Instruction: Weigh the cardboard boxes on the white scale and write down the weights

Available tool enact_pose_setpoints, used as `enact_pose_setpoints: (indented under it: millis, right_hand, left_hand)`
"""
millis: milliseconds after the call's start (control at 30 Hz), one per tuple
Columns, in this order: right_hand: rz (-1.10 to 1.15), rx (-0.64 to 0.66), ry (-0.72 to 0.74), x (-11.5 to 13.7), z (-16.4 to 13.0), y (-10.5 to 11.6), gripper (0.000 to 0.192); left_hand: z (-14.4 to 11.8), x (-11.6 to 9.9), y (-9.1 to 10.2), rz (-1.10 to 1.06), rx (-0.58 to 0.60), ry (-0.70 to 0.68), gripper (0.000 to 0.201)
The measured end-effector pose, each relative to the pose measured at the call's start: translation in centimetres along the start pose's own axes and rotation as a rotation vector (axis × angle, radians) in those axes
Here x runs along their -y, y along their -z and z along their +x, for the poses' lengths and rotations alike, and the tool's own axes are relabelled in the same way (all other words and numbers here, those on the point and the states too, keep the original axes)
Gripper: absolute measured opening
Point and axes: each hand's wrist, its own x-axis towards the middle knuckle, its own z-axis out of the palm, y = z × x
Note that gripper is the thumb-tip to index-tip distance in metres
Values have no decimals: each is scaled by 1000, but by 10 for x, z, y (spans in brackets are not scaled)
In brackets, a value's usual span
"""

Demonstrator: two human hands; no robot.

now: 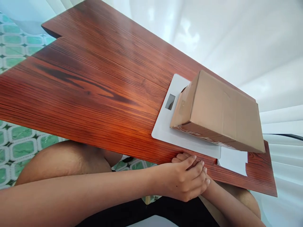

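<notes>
A: Two hands at the near edge of the table (94, 94), stacked together. Left hand (187, 181) on top, fingers curled and pressed close, holding nothing. Right hand (187, 156) mostly hidden beneath, only fingertips showing on the wood; hard to tell whether spread or closed.

B: And beyond the hands?

A: Cardboard box (220, 113) just ahead and slightly right, sitting on a flat white scale (165, 126). Not touching either hand; a strip of scale and bare wood between.

B: Lie of the box?

A: Long axis running from near-left to far-right, short taped end facing left toward the scale's display (170, 101). Long side face turned toward the hands.

B: Nearer hand?

A: Both about equally near, being clasped; right fingertips a touch closer to the scale's front edge. White paper sheet (233, 160) tucked at the scale's right corner, just right of the hands.
</notes>
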Motion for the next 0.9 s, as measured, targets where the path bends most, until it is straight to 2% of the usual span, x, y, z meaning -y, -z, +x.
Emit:
enact_pose_setpoints:
  millis: [67,200,300,467,667,900]
  right_hand:
    - [18,-7,-37,0,-1,0,23]
    - [9,34,27,-3,-5,0,30]
    - [13,47,42,-5,-6,0,28]
    - [-15,77,53,-8,-3,3,19]
    - [-48,210,190,-13,-5,9,13]
    - [18,213,93,-11,-1,13,14]
  left_hand:
    - [0,0,0,10,16,-17,33]
    - [0,-1,-2,37,11,-19,33]
    - [-1,-2,-5,61,-9,-23,32]
    - [1,-2,-1,85,29,-53,34]
    - [3,-2,6,132,95,-67,38]
    - [-2,-7,4,144,166,-69,39]
